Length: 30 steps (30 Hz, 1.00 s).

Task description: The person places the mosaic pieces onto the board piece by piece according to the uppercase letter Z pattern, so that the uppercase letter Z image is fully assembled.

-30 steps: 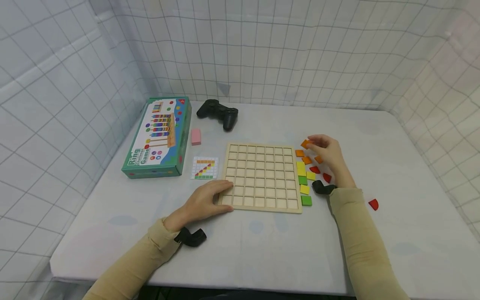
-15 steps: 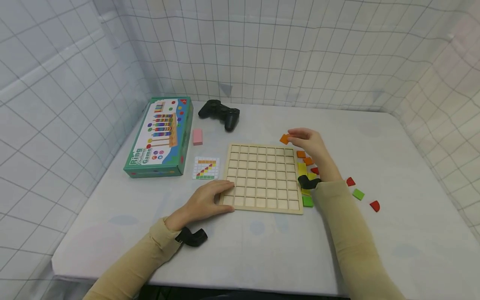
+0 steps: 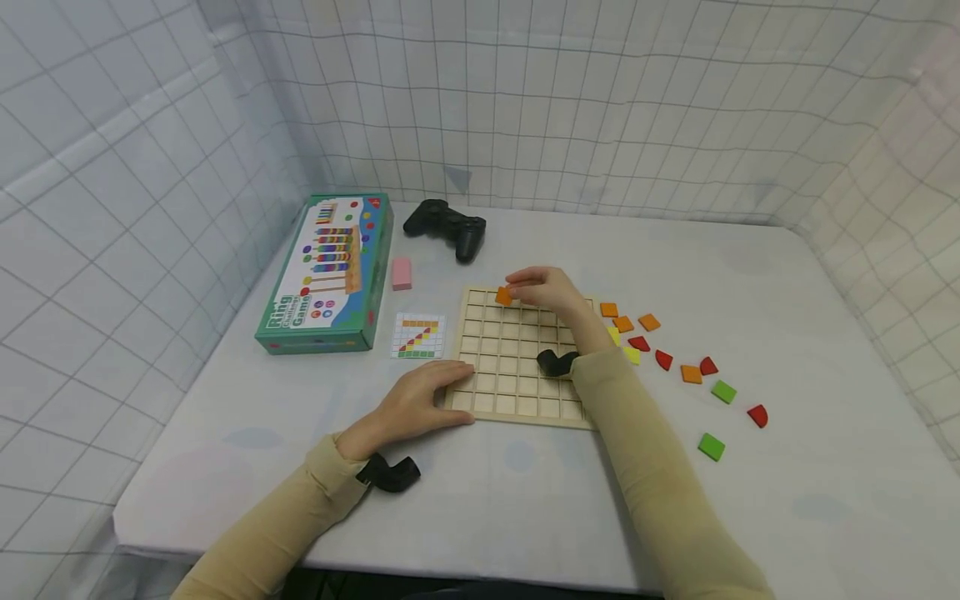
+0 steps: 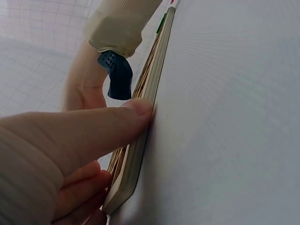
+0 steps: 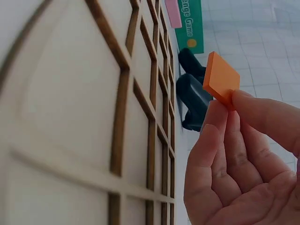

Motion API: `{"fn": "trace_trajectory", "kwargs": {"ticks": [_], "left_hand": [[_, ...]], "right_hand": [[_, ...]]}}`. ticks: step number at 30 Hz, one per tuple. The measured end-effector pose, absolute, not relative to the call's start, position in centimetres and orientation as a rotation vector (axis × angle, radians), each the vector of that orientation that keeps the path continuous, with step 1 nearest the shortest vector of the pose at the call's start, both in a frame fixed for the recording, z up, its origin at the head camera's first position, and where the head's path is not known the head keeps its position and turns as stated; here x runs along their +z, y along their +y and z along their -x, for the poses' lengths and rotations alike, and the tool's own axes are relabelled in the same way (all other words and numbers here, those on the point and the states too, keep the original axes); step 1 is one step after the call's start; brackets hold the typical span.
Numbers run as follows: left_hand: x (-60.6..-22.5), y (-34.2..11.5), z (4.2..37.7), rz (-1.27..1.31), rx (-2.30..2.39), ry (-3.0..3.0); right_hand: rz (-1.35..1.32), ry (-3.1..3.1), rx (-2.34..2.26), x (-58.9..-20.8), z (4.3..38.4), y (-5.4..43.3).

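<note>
My right hand [image 3: 551,292] pinches an orange square tile [image 5: 222,77] between thumb and fingertips, over the far left part of the wooden grid board [image 3: 486,367]. In the right wrist view the tile stands tilted on one corner, above the board's raised grid lines. My left hand [image 3: 412,398] holds the board's near left corner. In the left wrist view its thumb [image 4: 136,110] presses the front edge, and the other fingers lie at the left side. My right forearm covers part of the board's right side and some tiles.
Right of the board lie loose orange tiles [image 3: 649,322], red pieces [image 3: 663,360], yellow tiles [image 3: 632,356] and green tiles [image 3: 712,447]. Left of it are a pattern card [image 3: 418,336], a pink block [image 3: 401,273] and a ring game box [image 3: 326,275]. A black game controller [image 3: 445,228] lies behind.
My right hand has carried the orange tile left, from the pieces beside the board to above its far left part. Tiles that the right arm covered now show. The left hand stays at the corner.
</note>
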<state>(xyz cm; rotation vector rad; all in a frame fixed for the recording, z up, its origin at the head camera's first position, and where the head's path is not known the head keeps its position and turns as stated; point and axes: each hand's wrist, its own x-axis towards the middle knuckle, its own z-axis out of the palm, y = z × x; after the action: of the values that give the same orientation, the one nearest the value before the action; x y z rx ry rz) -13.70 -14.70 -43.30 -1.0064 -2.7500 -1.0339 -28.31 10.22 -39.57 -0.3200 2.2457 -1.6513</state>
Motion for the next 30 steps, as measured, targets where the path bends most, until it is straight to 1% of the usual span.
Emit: {"fn": "trace_trajectory", "kwargs": {"ticks": [8, 13, 24, 30], "left_hand": [[-43.4, -14.5, 13.7, 1.014, -1.025, -2.751], [-43.4, -14.5, 13.7, 1.004, -1.019, -2.754], [-43.2, -14.5, 13.5, 0.989, -1.025, -2.764], [-43.1, -14.4, 13.5, 0.988, -1.018, -2.762]], "right_hand": [[0.245, 2.264, -1.576, -40.2, 28.3, 8.5], [0.255, 2.299, -1.511, -40.4, 28.3, 8.1], [0.219, 2.312, -1.517, -40.2, 28.0, 7.4], [0.252, 2.367, -1.464, -40.4, 28.1, 7.4]]}}
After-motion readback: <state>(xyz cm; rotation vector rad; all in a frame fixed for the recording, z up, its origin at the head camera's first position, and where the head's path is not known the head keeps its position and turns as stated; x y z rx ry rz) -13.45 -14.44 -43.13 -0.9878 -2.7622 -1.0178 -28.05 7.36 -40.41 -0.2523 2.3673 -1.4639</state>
